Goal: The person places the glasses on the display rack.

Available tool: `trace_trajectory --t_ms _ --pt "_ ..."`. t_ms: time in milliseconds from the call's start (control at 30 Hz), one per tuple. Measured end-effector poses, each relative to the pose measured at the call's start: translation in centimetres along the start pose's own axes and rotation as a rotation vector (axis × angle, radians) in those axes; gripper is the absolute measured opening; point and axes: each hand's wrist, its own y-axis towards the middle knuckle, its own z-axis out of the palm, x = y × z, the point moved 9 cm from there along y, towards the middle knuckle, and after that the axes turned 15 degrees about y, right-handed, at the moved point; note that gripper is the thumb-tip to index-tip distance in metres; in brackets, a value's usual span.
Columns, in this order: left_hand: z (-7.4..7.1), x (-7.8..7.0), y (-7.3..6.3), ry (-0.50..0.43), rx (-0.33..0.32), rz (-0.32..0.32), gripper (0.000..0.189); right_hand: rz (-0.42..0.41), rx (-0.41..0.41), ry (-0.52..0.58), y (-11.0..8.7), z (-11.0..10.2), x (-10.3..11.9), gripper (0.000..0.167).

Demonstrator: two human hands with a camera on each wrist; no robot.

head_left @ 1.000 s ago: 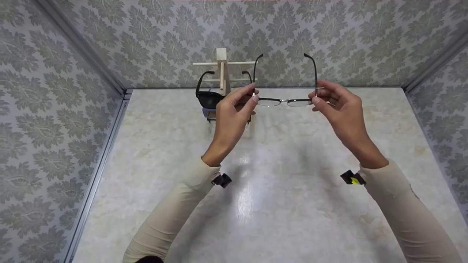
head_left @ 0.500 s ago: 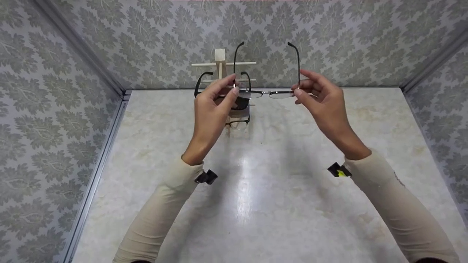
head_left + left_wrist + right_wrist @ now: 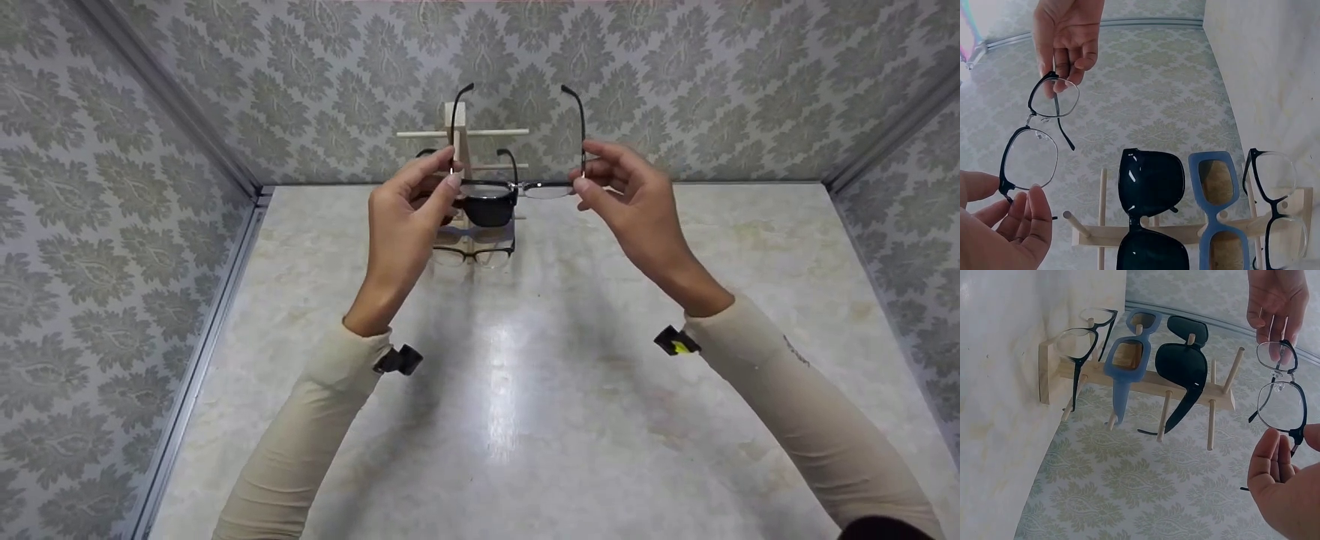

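Note:
A pair of half-rim eyeglasses (image 3: 551,185), dark along the top with clear lenses, is held level in the air with its temples unfolded and pointing away. My left hand (image 3: 409,217) pinches its left hinge corner between thumb and fingers. At the opposite corner, the thumb and fingers of my right hand (image 3: 626,199) pinch the frame likewise. Behind them stands a wooden eyewear rack (image 3: 1151,384) with pegs; the glasses overlap its upper part in the head view. Black sunglasses (image 3: 1180,364) hang on it, partly hidden by my left hand in the head view.
Below the sunglasses on the rack hang blue-framed sunglasses (image 3: 1139,376) and, lowest, clear dark-rimmed eyeglasses (image 3: 471,255). Wooden pegs (image 3: 499,132) stick out sideways at the rack's top. The marbled table (image 3: 600,420) meets patterned walls (image 3: 712,90) at back and sides.
Both hands have carried the eyeglasses leftward and slightly farther away, from right of the rack to in front of its upper part. The grip looks the same; the rack has stayed put.

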Motion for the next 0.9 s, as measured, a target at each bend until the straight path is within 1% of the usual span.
trace_trajectory --t_ms 133,333,633,767,900 --pt "-0.6 0.4 0.4 0.007 -0.004 -0.012 0.034 0.011 0.002 0.009 0.4 0.5 -0.2 0.045" --pt "-1.4 0.9 0.7 0.031 0.008 -0.032 0.033 0.017 0.015 0.017 1.0 1.5 -0.5 0.046" --pt "-3.5 1.6 1.2 0.045 -0.001 -0.059 0.032 0.046 0.043 0.053 1.9 3.3 -1.4 0.045" --pt "-4.1 2.1 1.4 0.028 -0.002 -0.081 0.032 0.067 0.053 0.064 2.3 4.0 -1.7 0.045" --pt "-4.5 2.9 1.8 -0.001 -0.001 -0.119 0.033 0.08 0.061 0.069 2.8 4.6 -2.1 0.045"
